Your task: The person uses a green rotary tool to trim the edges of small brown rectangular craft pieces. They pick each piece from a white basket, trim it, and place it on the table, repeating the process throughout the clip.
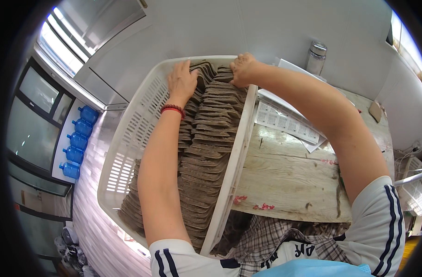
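A white plastic basket [123, 108] with slotted walls holds long rows of thin, rough, brown pieces [210, 154] standing on edge, pressed together. Their material is unclear. My left hand [182, 82] rests at the far end of the left row, fingers stretched forward and thumb apart; a beaded bracelet and red cord circle that wrist. At the basket's far right corner, my right hand [244, 69] has its fingers curled over the end pieces of the right row. Its fingertips are partly hidden. My left forearm covers part of the rows.
Right of the basket is a worn wooden tabletop [285, 173] with printed papers [287, 122] and a silver flask [316, 57] near the wall. A small brown piece [375, 111] lies farther right. Several blue water jugs [77, 141] line the left side beyond the floor.
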The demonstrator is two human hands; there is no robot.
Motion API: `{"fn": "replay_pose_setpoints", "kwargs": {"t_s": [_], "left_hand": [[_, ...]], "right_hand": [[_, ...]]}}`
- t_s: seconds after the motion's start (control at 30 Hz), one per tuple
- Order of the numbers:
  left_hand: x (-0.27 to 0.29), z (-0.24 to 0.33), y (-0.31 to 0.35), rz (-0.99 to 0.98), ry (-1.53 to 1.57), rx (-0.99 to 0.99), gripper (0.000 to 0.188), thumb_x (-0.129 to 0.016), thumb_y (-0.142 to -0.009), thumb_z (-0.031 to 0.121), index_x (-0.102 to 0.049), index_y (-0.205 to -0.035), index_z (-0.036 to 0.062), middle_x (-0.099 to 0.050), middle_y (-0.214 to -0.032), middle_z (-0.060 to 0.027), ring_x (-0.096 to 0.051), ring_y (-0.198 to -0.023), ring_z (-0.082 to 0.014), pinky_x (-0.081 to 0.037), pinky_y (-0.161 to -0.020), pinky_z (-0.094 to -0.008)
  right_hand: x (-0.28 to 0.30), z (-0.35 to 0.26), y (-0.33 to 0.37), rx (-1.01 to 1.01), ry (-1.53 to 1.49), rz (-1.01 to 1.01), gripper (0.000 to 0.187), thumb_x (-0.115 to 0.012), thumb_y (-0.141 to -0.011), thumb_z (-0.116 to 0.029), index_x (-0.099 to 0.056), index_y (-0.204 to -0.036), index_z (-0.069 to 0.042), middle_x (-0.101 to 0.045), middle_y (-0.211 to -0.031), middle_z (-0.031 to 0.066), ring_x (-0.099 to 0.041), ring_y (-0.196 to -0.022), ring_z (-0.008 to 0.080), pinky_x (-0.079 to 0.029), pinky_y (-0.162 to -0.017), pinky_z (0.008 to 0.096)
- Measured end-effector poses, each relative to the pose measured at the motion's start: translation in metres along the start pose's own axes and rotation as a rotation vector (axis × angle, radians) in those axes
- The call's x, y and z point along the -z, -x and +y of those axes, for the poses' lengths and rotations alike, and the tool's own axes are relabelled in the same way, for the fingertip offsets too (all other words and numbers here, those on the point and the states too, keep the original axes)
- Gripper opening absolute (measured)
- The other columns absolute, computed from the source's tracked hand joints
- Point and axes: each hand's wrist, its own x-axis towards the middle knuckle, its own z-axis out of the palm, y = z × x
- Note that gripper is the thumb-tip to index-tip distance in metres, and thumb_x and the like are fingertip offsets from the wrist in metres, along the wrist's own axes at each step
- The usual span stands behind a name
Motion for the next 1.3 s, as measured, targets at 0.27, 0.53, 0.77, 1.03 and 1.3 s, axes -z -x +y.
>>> {"fn": "replay_pose_setpoints", "kwargs": {"t_s": [0.27, 0.53, 0.77, 1.03, 1.3], "left_hand": [[-0.024, -0.003, 0.012, -0.315, -0.105, 0.182, 0.077, -0.052, -0.090, 0.050, -0.026, -0.148, 0.0056, -0.026, -0.153, -0.0190, -0.026, -0.141, -0.0327, -0.025, -0.112, -0.0511], [-0.013, 0.005, 0.031, -0.254, 0.154, 0.233, 0.079, -0.055, -0.082, 0.039, -0.027, -0.147, 0.0031, -0.023, -0.155, -0.0164, -0.017, -0.145, -0.0303, -0.016, -0.117, -0.0449], [-0.033, 0.001, 0.014, -0.217, 0.133, 0.054, 0.060, -0.064, -0.077, 0.032, -0.049, -0.127, 0.0030, -0.050, -0.127, -0.0183, -0.045, -0.121, -0.0333, -0.038, -0.100, -0.0463], [-0.030, -0.050, 0.020, -0.341, -0.049, 0.075, 0.072, -0.045, -0.087, 0.025, -0.019, -0.150, 0.0027, -0.019, -0.156, -0.0204, -0.015, -0.145, -0.0344, -0.012, -0.117, -0.0425], [-0.009, -0.013, 0.010, -0.325, -0.155, -0.016, 0.073, -0.047, -0.084, 0.016, -0.018, -0.151, 0.0031, -0.020, -0.155, -0.0195, -0.016, -0.144, -0.0342, -0.012, -0.117, -0.0434]], "right_hand": [[0.016, -0.017, -0.027, 0.129, -0.644, 0.369, 0.053, -0.047, -0.088, -0.024, -0.043, -0.138, -0.007, -0.043, -0.140, 0.0179, -0.040, -0.131, 0.0338, -0.034, -0.108, 0.0444], [-0.009, -0.046, -0.069, 0.197, -0.290, 0.210, 0.055, -0.040, -0.090, -0.024, -0.039, -0.143, -0.010, -0.044, -0.143, 0.0163, -0.043, -0.131, 0.0314, -0.034, -0.109, 0.0394], [-0.010, -0.023, -0.037, 0.230, -0.781, 0.294, 0.061, -0.050, -0.087, -0.025, -0.038, -0.141, -0.001, -0.040, -0.145, 0.0195, -0.035, -0.136, 0.0328, -0.027, -0.114, 0.0389], [-0.080, 0.152, 0.113, -0.012, -0.638, 0.680, 0.043, -0.052, -0.094, -0.029, -0.049, -0.133, -0.011, -0.046, -0.140, 0.0137, -0.047, -0.125, 0.0336, -0.038, -0.105, 0.0417], [-0.364, 0.342, 0.334, -1.064, -0.497, 0.163, 0.058, -0.049, -0.086, -0.008, -0.033, -0.141, -0.001, -0.031, -0.149, 0.0186, -0.033, -0.137, 0.0331, -0.034, -0.110, 0.0430]]}}
